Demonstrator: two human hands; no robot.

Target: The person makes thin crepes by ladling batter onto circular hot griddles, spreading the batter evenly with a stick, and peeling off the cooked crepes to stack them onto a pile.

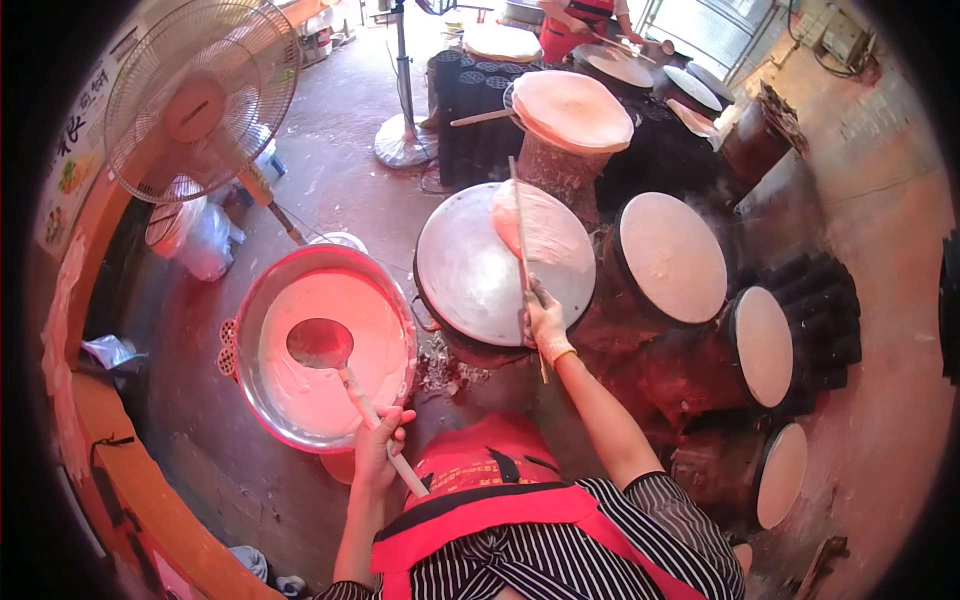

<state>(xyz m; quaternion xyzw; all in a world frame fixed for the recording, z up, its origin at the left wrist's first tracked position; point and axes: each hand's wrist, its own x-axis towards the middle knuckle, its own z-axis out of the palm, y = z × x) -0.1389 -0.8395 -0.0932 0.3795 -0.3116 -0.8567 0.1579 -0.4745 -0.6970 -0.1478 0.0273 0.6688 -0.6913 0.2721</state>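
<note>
My left hand (376, 452) is wrapped round the pale handle of a ladle (320, 343). The ladle's round bowl is over the pale batter (375, 315) in a large metal basin (250, 385); whether it touches the batter I cannot tell. In a whitish glove, my right hand (546, 322) grips a long thin wooden stick (519, 215). The stick reaches across a round griddle (455, 265) in front of me. A patch of batter (556, 238) covers the griddle's upper right part, mostly right of the stick.
Several round griddles, including one nearby (672, 258), curve along my right side. A stack of thin flatbreads (572, 108) stands beyond my griddle. A standing fan (200, 105) is at left. Another person (580, 25) works at the far griddles.
</note>
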